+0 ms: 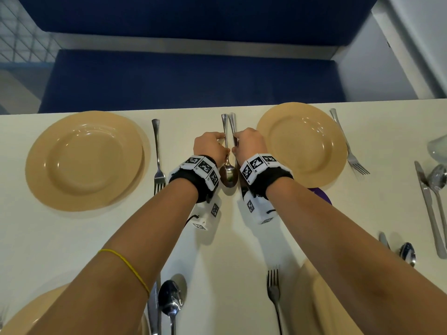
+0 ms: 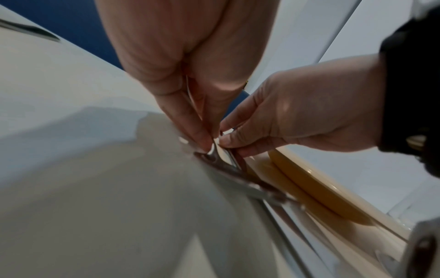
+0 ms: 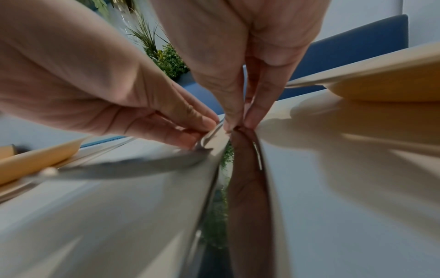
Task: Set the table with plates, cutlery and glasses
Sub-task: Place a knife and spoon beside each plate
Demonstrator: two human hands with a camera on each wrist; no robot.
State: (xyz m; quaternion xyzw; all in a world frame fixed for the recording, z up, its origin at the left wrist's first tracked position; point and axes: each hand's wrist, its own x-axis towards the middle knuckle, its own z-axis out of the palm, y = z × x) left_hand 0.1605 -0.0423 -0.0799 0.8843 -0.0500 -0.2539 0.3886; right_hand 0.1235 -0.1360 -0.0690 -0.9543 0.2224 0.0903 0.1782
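Cream tabletop (image 1: pixel 217 250) runs under both forearms, with a blue bench seat beyond its far edge. Between the 2 far plates, the left hand (image 1: pixel 211 146) pinches the handle of a spoon (image 1: pixel 228 174) and the right hand (image 1: pixel 249 144) pinches the handle of a knife (image 1: pixel 233 128); both pieces lie side by side, close together, directly under the hands, and look to be getting lined up.

Judging by the layout, the setting is well along but unfinished. Left of the left hand sit a tan plate (image 1: pixel 84 160) and a fork (image 1: pixel 157 160); right of the right hand sit a second tan plate (image 1: pixel 301 145) and, past it, another fork (image 1: pixel 348 143). Nearer the body, 2 more tan plates are partly hidden by the arms, each with cutlery beside it.

Count, as far as visible: 4 plates, 3 forks, 4 spoons, and 4 knives, though 2 of those knives are mostly hidden. Only 1 glass (image 1: pixel 437 147) shows, at the far right edge, so glasses seem the main thing left. A purple object peeks out beneath the right wrist; I cannot tell what it is.
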